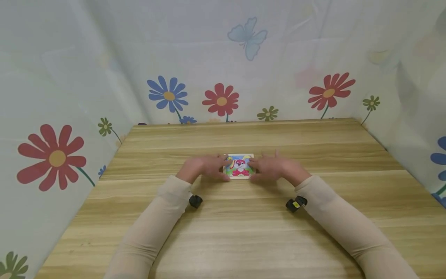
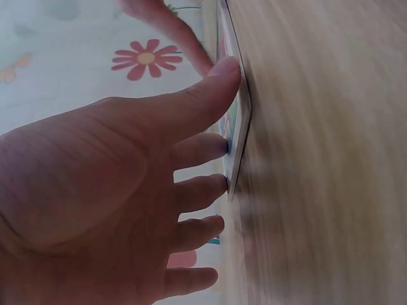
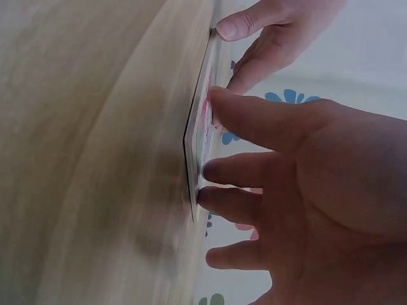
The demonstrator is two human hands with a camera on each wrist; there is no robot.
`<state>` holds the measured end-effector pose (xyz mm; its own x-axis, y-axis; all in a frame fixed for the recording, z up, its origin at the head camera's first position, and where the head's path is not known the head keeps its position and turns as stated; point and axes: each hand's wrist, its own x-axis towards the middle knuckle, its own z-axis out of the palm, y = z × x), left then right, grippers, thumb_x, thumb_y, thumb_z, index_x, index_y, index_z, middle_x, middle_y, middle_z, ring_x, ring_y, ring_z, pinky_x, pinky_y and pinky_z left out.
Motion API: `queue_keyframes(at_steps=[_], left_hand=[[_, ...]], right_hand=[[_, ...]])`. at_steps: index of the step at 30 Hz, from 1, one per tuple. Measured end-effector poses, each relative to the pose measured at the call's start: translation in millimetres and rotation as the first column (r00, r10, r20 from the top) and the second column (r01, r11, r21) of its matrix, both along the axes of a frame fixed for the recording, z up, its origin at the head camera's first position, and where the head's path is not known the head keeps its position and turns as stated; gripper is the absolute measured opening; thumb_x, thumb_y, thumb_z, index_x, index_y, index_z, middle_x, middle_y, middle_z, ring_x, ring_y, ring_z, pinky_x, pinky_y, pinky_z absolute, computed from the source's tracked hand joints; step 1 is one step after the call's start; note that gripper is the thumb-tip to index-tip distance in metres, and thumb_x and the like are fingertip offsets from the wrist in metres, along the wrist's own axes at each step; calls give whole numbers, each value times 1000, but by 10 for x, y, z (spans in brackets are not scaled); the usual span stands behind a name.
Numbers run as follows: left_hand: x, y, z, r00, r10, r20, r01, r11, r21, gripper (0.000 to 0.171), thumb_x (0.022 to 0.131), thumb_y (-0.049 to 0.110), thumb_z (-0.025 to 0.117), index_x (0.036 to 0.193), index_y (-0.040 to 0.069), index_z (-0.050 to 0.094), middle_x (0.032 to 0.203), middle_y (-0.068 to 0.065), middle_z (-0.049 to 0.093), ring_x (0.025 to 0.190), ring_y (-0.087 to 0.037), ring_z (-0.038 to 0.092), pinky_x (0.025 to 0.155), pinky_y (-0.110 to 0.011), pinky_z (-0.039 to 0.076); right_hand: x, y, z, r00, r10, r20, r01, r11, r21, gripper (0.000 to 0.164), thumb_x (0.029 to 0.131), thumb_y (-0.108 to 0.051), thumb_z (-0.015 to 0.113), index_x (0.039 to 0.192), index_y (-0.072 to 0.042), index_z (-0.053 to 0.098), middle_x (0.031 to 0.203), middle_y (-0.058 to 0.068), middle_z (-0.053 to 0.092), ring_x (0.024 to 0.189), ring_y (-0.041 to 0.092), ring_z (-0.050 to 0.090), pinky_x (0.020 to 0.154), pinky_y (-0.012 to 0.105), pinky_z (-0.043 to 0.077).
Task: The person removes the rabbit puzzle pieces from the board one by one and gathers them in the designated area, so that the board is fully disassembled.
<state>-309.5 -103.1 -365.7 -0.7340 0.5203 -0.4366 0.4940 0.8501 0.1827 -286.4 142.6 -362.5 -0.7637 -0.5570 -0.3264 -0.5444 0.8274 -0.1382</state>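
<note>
A small flat picture board (image 1: 240, 171) lies on the wooden table, showing a pink rabbit on a blue and green ground inside a pale border. My left hand (image 1: 210, 166) touches its left side, fingers spread and nearly straight. From the right side my right hand (image 1: 271, 167) rests fingertips on the picture in the same way. In the left wrist view, the thumb (image 2: 216, 82) and two fingertips meet the board's near edge (image 2: 241, 127). Thumb and fingertips of the right hand (image 3: 299, 165) also touch the board (image 3: 196, 140) in the right wrist view.
The wooden table (image 1: 240, 232) stretches around the board on every side. Behind and beside it hangs a white curtain (image 1: 195, 50) printed with flowers and a butterfly. Each wrist wears a small black camera, such as the right one (image 1: 295, 204).
</note>
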Motion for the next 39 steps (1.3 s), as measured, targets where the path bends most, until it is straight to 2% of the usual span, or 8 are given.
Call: queue_keyframes(at_steps=[8,15,23,26,29,31,35,39], left_hand=[[6,-9,-21,1000,-19,-5,19,1000,-9,73,98,52,58,159,26,28,167,-9,12,150,-32,15,118,-50,19],[-2,-56,24,999,-41,0,41,998,37,65,97,44,63,154,23,39,164,-16,20,148,-31,23,118,-44,21],[3,-53,15,1000,-4,-3,4,996,85,58,95,40,68,147,22,51,161,-16,28,146,-31,29,117,-42,25],[11,-46,-18,1000,-13,-2,13,996,93,57,95,40,68,146,21,51,161,-15,29,146,-30,30,116,-41,26],[25,-49,-35,1000,-19,-6,19,995,100,57,95,39,68,146,20,52,160,-15,29,146,-29,30,116,-40,27],[32,-49,-23,1000,-25,-13,26,994,104,56,95,38,68,146,19,52,160,-16,29,145,-29,31,116,-39,27],[22,-50,-10,999,-46,-27,48,995,91,56,96,38,67,145,16,53,159,-16,31,144,-28,33,115,-39,29],[5,-76,-13,998,-48,-36,51,995,83,56,95,38,68,144,15,55,158,-15,33,144,-27,34,114,-39,30]], right_hand=[[31,-33,-30,1000,6,21,-8,998,57,66,104,-43,50,159,-13,29,165,9,20,145,50,17,105,77,0],[42,-60,-18,1000,5,20,-7,997,73,66,105,-41,50,159,-11,27,165,10,19,145,50,17,105,76,0],[-3,-58,-6,999,15,33,-17,999,52,65,104,-40,51,157,-9,32,163,12,24,144,51,20,105,77,0],[-50,-84,25,999,34,20,-34,999,27,49,104,-36,54,143,-7,54,147,15,50,135,42,42,106,76,9],[-122,-170,67,998,61,2,-61,998,-30,36,103,-29,56,130,-7,65,128,12,64,121,32,56,107,70,22],[-193,-253,68,994,110,-1,-110,990,-84,29,104,-22,56,126,-6,67,114,9,67,106,25,60,104,57,35],[-311,-401,32,982,189,8,-183,962,-202,31,103,-10,54,131,1,62,112,10,66,92,21,57,93,41,48],[-357,-520,55,985,169,-9,-166,950,-263,31,101,-5,56,129,6,63,116,16,67,93,22,60,96,42,48]])
